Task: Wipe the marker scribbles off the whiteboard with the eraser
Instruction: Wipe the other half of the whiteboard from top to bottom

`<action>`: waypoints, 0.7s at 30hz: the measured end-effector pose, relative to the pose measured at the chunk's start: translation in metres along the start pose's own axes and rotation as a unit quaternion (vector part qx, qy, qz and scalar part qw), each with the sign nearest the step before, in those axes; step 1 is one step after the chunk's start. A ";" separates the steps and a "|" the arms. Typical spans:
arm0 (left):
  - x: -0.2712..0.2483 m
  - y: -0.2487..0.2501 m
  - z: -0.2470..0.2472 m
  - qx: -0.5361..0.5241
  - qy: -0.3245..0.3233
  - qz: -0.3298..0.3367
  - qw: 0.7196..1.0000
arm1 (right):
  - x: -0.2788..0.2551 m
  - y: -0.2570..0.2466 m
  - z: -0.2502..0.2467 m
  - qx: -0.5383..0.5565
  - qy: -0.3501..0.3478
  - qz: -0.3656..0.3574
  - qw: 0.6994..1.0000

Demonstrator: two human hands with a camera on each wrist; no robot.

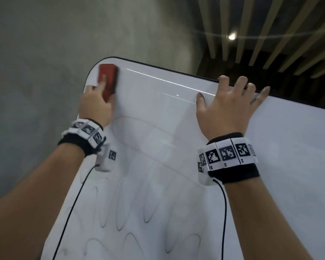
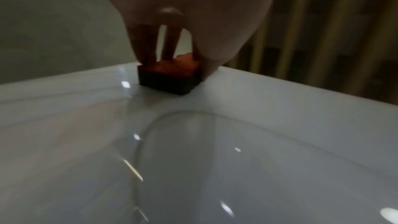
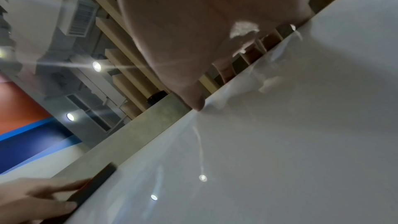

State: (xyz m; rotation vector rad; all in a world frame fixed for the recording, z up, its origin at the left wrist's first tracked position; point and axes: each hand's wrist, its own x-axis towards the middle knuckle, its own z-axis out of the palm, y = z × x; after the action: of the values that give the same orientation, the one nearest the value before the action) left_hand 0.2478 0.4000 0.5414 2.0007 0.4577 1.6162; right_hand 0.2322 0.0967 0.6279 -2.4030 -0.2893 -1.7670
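Observation:
The whiteboard (image 1: 176, 128) tilts away above me. Faint grey loop scribbles (image 1: 124, 212) cover its lower part, and one long curved line (image 2: 146, 134) runs beneath the eraser. My left hand (image 1: 101, 92) grips the red eraser (image 1: 109, 79) and presses its dark felt side flat on the board at the top left corner; the left wrist view shows the eraser (image 2: 170, 76) close to the board's upper edge. My right hand (image 1: 223, 92) holds the board's top edge, fingers hooked over it and thumb (image 3: 193, 100) on the face. The eraser (image 3: 96, 181) also appears edge-on in the right wrist view.
A grey concrete wall (image 1: 36, 62) stands left of the board. Above and behind the top edge is a slatted ceiling (image 1: 270, 30) with a lamp (image 1: 232, 36). Black cables (image 1: 224, 212) hang from both wrist bands across the board's face.

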 end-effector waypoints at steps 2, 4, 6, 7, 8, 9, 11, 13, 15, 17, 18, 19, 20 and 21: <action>0.008 -0.009 0.000 0.011 -0.009 -0.087 0.996 | 0.000 0.001 -0.001 0.003 -0.001 -0.002 1.000; -0.003 0.006 0.003 0.037 0.008 -0.039 0.999 | 0.000 0.000 -0.001 0.005 -0.002 0.000 1.000; -0.024 0.032 0.005 0.037 0.014 0.091 0.995 | 0.000 -0.001 0.000 0.010 0.001 0.007 1.000; -0.034 0.043 0.006 0.028 0.007 0.150 0.988 | 0.000 -0.002 0.000 0.013 0.002 0.011 1.000; -0.039 0.049 0.007 0.024 0.000 0.183 0.983 | 0.000 -0.003 0.001 0.017 0.003 0.013 1.000; -0.037 0.049 0.006 0.028 0.002 0.189 0.981 | -0.001 -0.004 0.002 0.022 0.003 0.015 1.000; -0.019 0.032 0.006 0.046 0.015 0.123 0.991 | -0.001 -0.003 0.002 0.029 0.004 0.015 0.999; -0.004 -0.004 0.008 0.028 -0.005 -0.017 0.999 | -0.003 0.000 0.001 0.026 0.004 0.010 1.000; -0.010 -0.038 0.009 0.003 -0.017 -0.138 0.990 | -0.004 0.003 0.001 0.027 0.006 0.001 1.000; -0.039 -0.055 0.013 0.018 -0.009 -0.179 0.984 | -0.005 0.003 0.001 0.032 0.007 0.000 0.999; -0.058 -0.057 0.016 0.031 -0.003 -0.165 0.986 | -0.006 0.002 0.001 0.034 0.006 0.005 0.999; -0.077 -0.054 0.019 0.037 0.008 -0.131 0.991 | -0.006 -0.001 0.001 0.035 0.006 0.011 0.999; -0.095 -0.049 0.021 0.034 0.015 -0.084 0.996 | -0.005 -0.003 0.001 0.033 0.006 0.018 0.999; -0.111 -0.045 0.022 0.027 0.015 -0.031 0.999 | -0.005 -0.005 0.001 0.029 0.003 0.025 0.999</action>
State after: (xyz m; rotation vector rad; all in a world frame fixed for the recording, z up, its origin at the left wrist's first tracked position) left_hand 0.2461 0.3695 0.4236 1.9835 0.5753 1.6150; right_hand 0.2306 0.1019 0.6227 -2.3434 -0.2725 -1.7210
